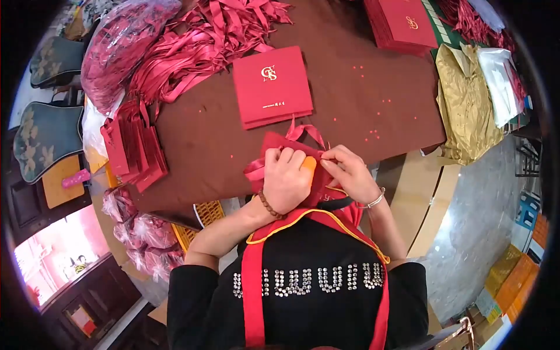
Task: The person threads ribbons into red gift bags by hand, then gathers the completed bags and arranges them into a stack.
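A red paper bag [275,140] is held in front of my chest at the table's near edge. My left hand [287,179] is closed around its upper part, with a beaded bracelet at the wrist and an orange cover on one fingertip. Thumb and forefinger of my right hand [346,169] are pinched together at the bag's edge, where a red ribbon [309,131] runs down to them. Another ribbon loop sticks out left of my left hand. My fingers hide much of the bag. Just beyond lies a stack of flat red bags [273,87] with gold print.
Loose red ribbons [198,46] are heaped on the brown tablecloth [361,76], beside a plastic sack [125,52]. Bags with ribbons [135,146] stand at the left edge. More flat bags [402,26] and gold wrapping [466,105] lie right; small red dots are scattered about.
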The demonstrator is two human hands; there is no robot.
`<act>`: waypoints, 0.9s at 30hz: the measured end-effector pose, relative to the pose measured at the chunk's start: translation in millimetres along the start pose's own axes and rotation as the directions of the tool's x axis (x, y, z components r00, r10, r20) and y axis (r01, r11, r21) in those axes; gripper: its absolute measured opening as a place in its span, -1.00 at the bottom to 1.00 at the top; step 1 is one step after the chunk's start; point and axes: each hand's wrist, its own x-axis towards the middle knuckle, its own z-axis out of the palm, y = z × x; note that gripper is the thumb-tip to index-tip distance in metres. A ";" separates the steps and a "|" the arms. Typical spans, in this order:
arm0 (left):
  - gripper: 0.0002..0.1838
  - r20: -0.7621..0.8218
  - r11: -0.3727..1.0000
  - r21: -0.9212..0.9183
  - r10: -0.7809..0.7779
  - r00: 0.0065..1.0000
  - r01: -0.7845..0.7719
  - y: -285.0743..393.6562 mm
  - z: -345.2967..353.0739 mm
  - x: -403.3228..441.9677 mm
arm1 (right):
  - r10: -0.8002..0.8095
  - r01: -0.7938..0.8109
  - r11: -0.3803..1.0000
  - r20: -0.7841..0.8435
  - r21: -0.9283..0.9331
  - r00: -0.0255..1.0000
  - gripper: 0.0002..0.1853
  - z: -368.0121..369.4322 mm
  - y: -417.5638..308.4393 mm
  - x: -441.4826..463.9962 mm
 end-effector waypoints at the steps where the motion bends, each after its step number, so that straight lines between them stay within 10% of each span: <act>1: -0.87 -0.007 0.999 -0.041 -0.033 0.999 0.032 -0.8 -3.5 2.1 | -0.001 0.001 0.999 0.001 -0.033 1.000 -0.83 1.7 -2.6 -1.9; 8: -0.89 0.252 0.926 -0.257 -0.212 0.944 0.277 -41.1 -39.9 26.4 | -0.357 0.286 0.856 -0.092 -0.431 0.929 -0.80 22.8 2.4 -6.4; 14: -0.82 0.700 0.953 -0.261 0.079 0.709 0.152 -63.4 -36.2 53.6 | -0.404 0.324 0.827 -0.085 -0.459 0.911 -0.77 29.6 -2.3 -7.8; 27: -0.74 0.770 0.790 -0.484 0.180 0.612 0.376 -71.2 -30.3 66.2 | -0.418 0.263 0.785 -0.166 -0.561 0.893 -0.70 39.2 -5.5 -6.7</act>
